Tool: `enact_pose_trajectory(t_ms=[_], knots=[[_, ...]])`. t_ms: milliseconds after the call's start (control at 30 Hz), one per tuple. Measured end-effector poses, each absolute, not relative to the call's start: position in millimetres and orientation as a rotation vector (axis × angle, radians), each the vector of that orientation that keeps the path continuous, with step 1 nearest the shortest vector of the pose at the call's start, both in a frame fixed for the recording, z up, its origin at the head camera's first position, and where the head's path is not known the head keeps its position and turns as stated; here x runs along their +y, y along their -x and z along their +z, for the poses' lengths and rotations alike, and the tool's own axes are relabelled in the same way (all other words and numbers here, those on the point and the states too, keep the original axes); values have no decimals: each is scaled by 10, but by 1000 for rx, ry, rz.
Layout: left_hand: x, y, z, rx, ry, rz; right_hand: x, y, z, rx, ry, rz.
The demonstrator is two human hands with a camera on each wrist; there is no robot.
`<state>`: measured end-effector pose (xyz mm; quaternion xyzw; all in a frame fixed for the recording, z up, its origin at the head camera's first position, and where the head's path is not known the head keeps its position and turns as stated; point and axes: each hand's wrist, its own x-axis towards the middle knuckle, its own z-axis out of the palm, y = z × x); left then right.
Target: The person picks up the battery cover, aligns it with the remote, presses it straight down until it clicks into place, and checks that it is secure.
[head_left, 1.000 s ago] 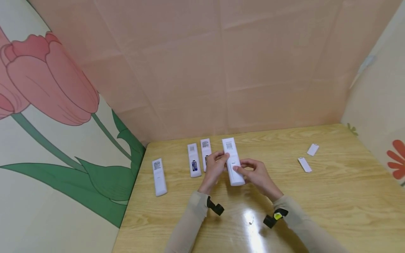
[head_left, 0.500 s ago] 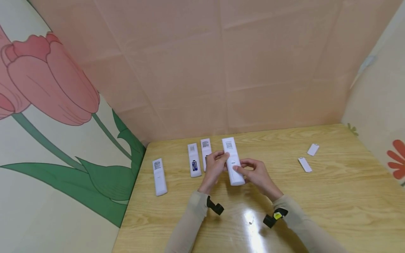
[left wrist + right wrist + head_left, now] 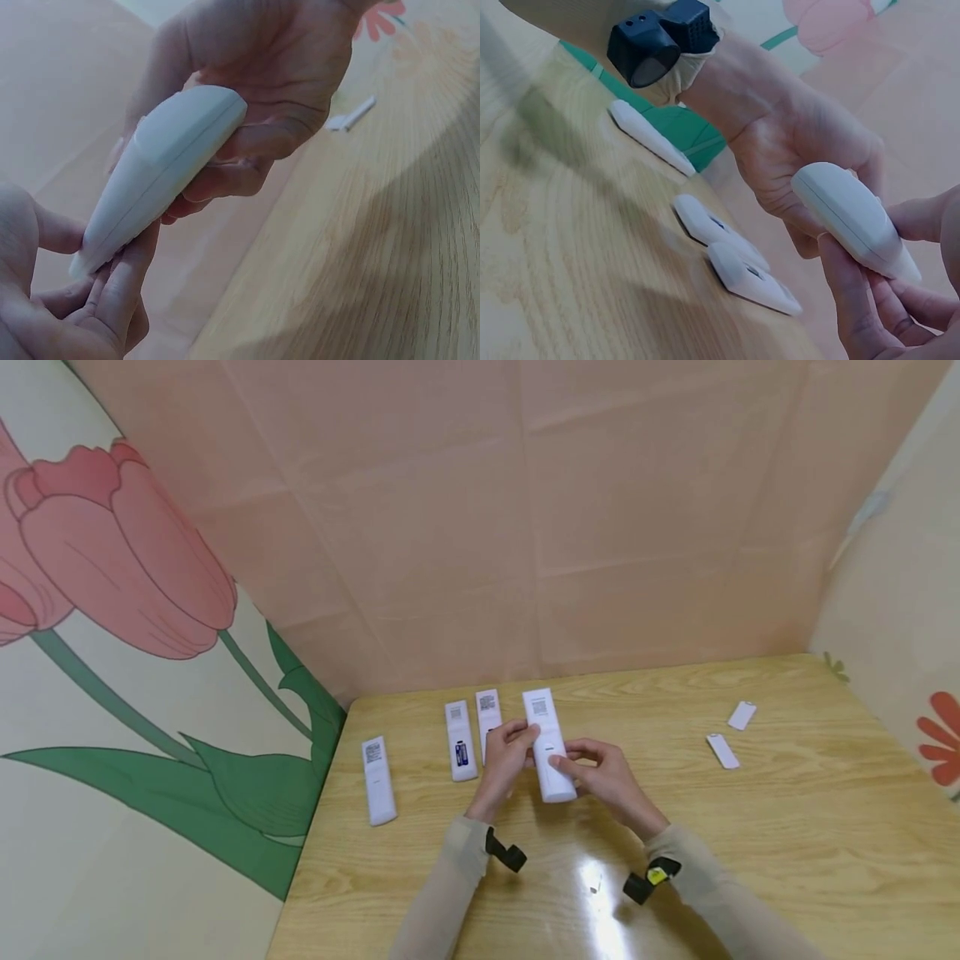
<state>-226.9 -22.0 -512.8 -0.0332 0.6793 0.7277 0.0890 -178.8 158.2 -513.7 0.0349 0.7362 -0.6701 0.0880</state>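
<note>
A white remote control [image 3: 543,727] is held above the table, its back with a printed label turned up. My left hand [image 3: 507,760] grips its left side, thumb on the back near the middle. From the right, my right hand [image 3: 603,775] holds the lower half, its thumb pressing on the battery cover area by a small mark. The fingers of both hands curl under the remote, as the left wrist view shows around its white casing [image 3: 169,142]. In the right wrist view the remote's rounded end [image 3: 840,206] points toward the camera.
Left of the hands lie two remotes with batteries showing, one in front [image 3: 461,739] and one partly hidden [image 3: 487,706]. Another remote [image 3: 378,781], its back closed, lies farther left. Two loose white battery covers [image 3: 742,715] [image 3: 723,751] rest at the right on the wooden table [image 3: 810,827].
Both hands and the held remote have shifted slightly left, and the remote has turned a little. The grip looks the same; the other remotes and loose covers stay in place.
</note>
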Motion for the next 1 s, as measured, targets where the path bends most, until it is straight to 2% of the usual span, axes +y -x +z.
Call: enact_pose_trajectory(t_ms=[1000], knots=[[-555, 2281, -5163, 2099, 201, 2197, 1348, 1539, -5167, 2019, 130, -2131]])
